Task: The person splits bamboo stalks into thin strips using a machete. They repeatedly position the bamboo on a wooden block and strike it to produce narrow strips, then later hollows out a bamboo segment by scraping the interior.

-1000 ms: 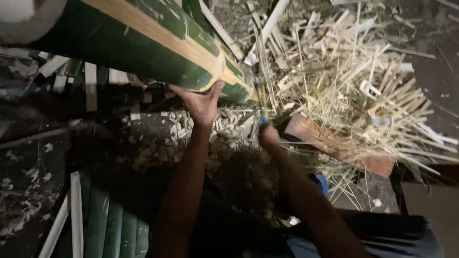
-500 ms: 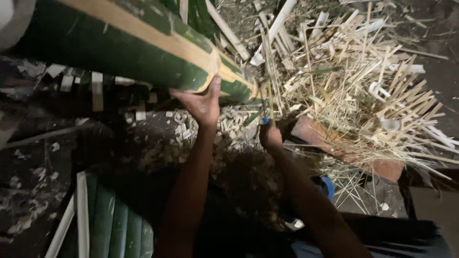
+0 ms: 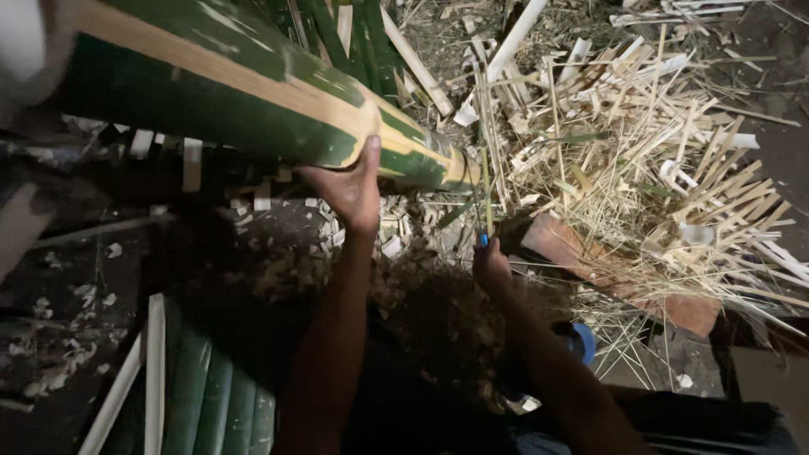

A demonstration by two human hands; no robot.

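A thick green bamboo pole (image 3: 236, 101) with a pale shaved strip runs from the upper left down to the middle. My left hand (image 3: 350, 190) props it from below near its lower end, thumb against its side. My right hand (image 3: 491, 265) is closed on a tool with a blue handle end (image 3: 484, 240); its thin blade points up along the pole's cut end (image 3: 463, 168). Both forearms reach up from the bottom of the view.
A heap of pale split bamboo strips and shavings (image 3: 640, 152) fills the upper right. Green split bamboo slats (image 3: 202, 396) lie at the lower left. A reddish block (image 3: 581, 253) sits right of my right hand, a blue object (image 3: 581, 341) beside my right forearm.
The pole has slid slightly lower and closer in view. My left hand stays under it, and my right hand keeps the tool at the pole's end.
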